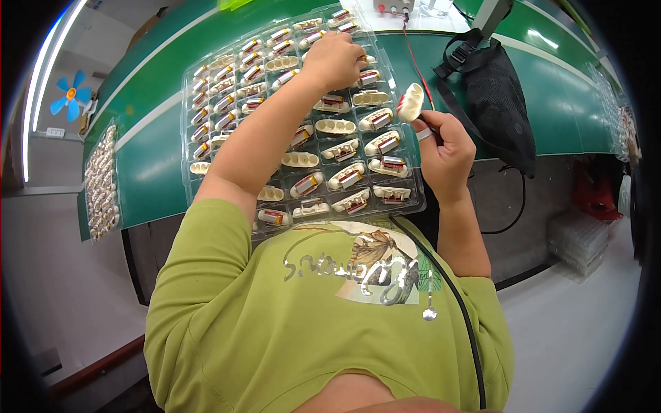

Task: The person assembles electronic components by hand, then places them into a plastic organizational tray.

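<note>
A clear plastic tray (417,198) holds rows of small cream-coloured oval shells, many fitted with a silver battery-like cell and red wires. Over its far right part reaches my left hand (332,63), fingers curled down among the shells; whatever they pinch is hidden. My right hand (449,153) is closed and raised just right of the tray. It grips a cream oval shell (411,103) with rounded hollows, tilted upright above the fingers. A thin red wire (418,74) runs from the back of the bench down to this hand.
A box with red knobs or sockets (392,8) stands at the back of the green bench (155,148). A black mesh bag (501,96) hangs over the right front edge. Another filled tray (103,186) lies far left. Clear stacked trays (580,244) sit low right.
</note>
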`<action>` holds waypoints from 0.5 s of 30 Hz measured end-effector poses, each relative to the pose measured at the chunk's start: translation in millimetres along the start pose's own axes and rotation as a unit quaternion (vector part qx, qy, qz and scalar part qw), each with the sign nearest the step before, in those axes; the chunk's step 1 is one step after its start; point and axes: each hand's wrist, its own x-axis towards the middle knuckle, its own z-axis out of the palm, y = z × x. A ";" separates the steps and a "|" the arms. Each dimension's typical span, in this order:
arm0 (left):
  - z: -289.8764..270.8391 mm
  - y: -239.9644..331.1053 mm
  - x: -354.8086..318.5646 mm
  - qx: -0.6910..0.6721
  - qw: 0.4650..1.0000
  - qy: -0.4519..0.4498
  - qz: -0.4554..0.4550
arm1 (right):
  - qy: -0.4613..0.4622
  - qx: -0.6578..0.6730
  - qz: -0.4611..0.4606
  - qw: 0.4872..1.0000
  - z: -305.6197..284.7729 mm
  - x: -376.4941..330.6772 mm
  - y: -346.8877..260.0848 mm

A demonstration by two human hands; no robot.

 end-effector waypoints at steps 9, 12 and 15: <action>-29.6 42.8 -31.6 -0.272 0.962 0.015 -0.031 | -0.003 -0.072 -0.118 0.990 -5.5 0.1 2.2; -41.3 56.3 -42.2 -0.391 0.920 -0.035 0.001 | -0.025 -0.036 -0.030 0.999 -5.3 1.6 -1.1; -47.2 69.2 -50.6 -0.454 0.887 -0.055 0.059 | -0.049 0.046 0.057 0.996 -3.7 3.2 1.0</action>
